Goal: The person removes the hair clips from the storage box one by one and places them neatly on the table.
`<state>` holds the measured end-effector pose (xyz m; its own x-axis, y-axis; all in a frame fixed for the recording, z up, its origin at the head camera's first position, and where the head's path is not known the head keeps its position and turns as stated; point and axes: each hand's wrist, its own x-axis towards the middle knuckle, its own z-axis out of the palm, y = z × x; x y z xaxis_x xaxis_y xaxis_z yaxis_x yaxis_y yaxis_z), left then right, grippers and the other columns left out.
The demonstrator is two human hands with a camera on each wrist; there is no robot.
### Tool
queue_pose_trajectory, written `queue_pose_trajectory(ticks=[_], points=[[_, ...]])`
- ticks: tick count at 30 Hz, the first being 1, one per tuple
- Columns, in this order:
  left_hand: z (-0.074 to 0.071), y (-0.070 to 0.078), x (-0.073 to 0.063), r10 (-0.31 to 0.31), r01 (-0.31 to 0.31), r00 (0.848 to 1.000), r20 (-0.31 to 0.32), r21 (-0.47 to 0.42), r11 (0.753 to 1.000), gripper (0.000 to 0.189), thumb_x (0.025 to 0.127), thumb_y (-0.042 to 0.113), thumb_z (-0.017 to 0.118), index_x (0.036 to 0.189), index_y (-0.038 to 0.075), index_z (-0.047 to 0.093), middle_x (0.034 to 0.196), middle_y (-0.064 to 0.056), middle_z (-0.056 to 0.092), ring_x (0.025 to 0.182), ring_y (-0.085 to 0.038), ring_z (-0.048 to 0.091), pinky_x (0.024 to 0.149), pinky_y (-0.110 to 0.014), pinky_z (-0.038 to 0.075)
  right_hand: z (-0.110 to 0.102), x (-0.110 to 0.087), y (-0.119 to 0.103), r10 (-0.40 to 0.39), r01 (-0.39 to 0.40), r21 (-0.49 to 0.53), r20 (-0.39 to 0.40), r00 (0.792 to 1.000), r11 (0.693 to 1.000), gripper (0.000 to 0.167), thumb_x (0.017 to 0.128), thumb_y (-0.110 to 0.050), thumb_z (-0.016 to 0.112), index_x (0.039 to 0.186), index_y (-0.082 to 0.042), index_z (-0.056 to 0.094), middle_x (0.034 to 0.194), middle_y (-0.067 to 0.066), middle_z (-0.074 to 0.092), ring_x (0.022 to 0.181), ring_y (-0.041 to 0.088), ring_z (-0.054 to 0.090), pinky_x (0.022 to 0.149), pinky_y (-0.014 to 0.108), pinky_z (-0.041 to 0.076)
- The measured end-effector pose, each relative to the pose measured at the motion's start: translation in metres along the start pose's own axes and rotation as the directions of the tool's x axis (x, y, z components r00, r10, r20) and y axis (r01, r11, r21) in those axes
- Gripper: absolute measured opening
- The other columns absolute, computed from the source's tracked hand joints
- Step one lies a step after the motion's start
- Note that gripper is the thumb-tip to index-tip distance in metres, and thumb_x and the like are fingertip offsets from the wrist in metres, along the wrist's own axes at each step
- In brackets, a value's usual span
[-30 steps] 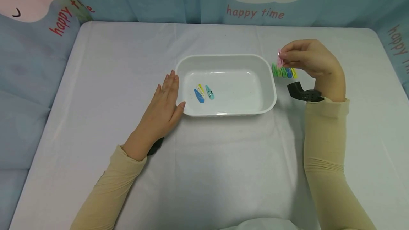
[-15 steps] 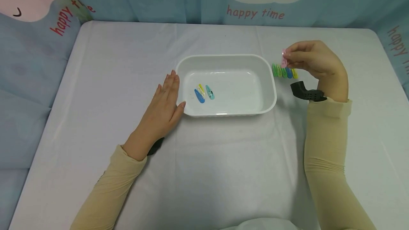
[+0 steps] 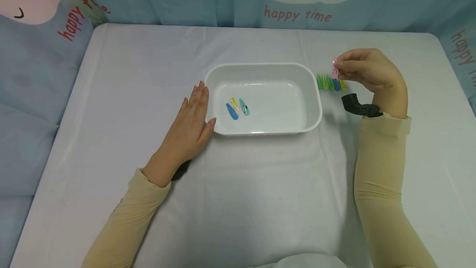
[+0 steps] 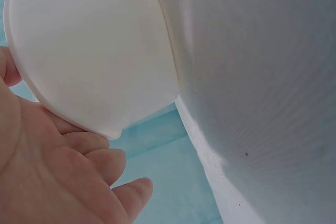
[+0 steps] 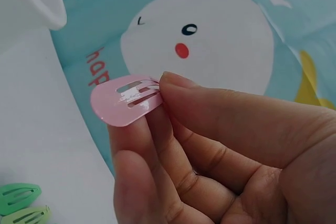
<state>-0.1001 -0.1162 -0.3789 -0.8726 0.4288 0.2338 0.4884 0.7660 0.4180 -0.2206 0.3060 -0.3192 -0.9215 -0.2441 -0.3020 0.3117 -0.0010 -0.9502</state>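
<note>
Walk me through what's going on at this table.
A person pinches a pink hair clip in the grip of their right hand, holding it up by a row of green, yellow and blue clips beside the white tray. The left hand rests against the tray's other end. Inside the tray lie three clips: blue, yellow and teal.

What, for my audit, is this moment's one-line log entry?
right hand: pinches pink clip; left hand: touches white tray; tray contents: three clips
</note>
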Motion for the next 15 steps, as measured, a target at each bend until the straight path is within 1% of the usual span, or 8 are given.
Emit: queue_pose_trajectory(ticks=[11,15], points=[[0.001,-0.001,0.000,0.008,-0.008,1.000,-0.005,0.000,1.000,0.066,0.099,0.024,0.042,0.148,-0.007,0.010,0.156,-0.019,0.005,0.143,-0.031,0.008,0.110,-0.053,0.014,-0.012,0.000,0.003,0.026,-0.024,0.052,-0.049,0.998,0.998,0.007,0.086,0.005,0.063,0.084,0.002,0.070,0.079,0.009,0.067,0.069,0.016,0.064,0.064,0.024,0.054],[0.001,-0.001,0.000,0.004,-0.004,1.000,-0.003,-0.001,1.000,0.066,0.099,0.025,0.041,0.148,-0.007,0.010,0.156,-0.019,0.005,0.143,-0.032,0.008,0.110,-0.053,0.013,-0.014,0.000,0.004,0.026,-0.023,0.065,-0.051,0.998,0.998,0.008,0.086,0.005,0.063,0.084,0.003,0.070,0.078,0.010,0.068,0.069,0.017,0.064,0.064,0.025,0.054]])
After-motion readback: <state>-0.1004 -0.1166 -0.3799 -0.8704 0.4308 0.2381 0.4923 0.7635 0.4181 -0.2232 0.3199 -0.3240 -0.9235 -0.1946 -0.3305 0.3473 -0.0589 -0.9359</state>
